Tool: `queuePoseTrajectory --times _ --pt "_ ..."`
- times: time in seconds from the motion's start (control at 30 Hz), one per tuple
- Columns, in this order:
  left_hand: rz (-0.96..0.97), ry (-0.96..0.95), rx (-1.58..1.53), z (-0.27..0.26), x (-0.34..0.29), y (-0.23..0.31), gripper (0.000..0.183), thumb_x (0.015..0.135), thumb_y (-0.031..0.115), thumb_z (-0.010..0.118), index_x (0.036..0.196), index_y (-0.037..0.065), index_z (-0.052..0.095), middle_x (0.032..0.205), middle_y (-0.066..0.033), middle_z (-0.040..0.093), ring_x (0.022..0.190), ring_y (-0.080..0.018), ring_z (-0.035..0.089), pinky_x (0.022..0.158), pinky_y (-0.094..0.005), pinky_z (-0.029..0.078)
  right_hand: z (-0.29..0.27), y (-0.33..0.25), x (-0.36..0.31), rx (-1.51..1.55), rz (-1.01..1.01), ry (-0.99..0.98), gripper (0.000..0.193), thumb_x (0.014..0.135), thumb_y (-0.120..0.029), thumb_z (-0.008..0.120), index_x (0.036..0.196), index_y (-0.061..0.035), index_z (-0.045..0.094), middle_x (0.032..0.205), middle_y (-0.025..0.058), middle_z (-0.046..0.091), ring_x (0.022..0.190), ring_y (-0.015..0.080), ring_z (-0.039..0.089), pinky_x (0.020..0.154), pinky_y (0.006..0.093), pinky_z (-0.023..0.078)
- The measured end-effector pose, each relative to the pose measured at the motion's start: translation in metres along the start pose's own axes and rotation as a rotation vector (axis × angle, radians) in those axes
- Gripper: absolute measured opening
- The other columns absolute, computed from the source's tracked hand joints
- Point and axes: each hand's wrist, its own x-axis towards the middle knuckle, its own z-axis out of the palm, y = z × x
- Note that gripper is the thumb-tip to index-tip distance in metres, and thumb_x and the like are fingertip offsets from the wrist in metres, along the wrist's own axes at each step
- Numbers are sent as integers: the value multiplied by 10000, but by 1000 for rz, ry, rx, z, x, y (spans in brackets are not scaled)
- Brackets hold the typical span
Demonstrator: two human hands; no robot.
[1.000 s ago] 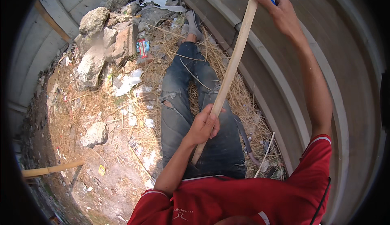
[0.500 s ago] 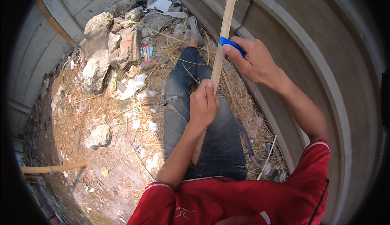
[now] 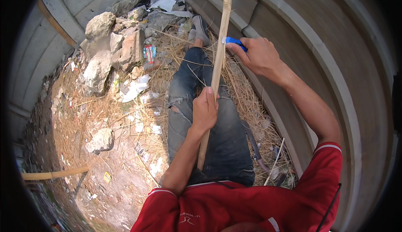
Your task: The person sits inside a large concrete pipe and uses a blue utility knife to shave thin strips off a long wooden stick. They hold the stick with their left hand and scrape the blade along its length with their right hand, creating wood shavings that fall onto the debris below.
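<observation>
Long bamboo stick (image 3: 220, 48) running lengthwise above the outstretched jeans leg (image 3: 201, 110), left hand (image 3: 204, 110) clenched low around it, right hand (image 3: 258, 56) higher up pressing a blue tool (image 3: 233, 42) against its side.

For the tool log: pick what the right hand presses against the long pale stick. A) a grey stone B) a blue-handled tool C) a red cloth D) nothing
B: the right hand holds a small blue-handled tool against the stick, while the left hand grips the stick lower down.
</observation>
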Motion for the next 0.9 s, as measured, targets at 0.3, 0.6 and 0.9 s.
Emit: queuePoseTrajectory --times 0.3,0.6,0.9 --pt "56 -13 9 8 -1 2 471 1148 367 339 892 45 568 570 27 447 485 -46 434 471 -241 337 -8 -4 -27 -27 -85 -165 663 998 -629 548 812 -16 718 554 194 582 589 431 625 576 509 501" --pt "64 5 233 8 -6 6 317 1123 227 402 976 3 573 662 -182 621 586 -397 657 554 -453 482 -22 35 38 -8 166 33 725 1022 -650 473 796 -3 711 634 210 653 651 448 661 661 534 536" --pt "139 -167 93 27 -17 19 289 1122 217 419 979 15 569 576 -116 559 501 -254 628 511 -383 458 -143 77 61 6 248 509 708 1074 -529 471 632 11 586 545 76 510 513 189 443 505 397 349"
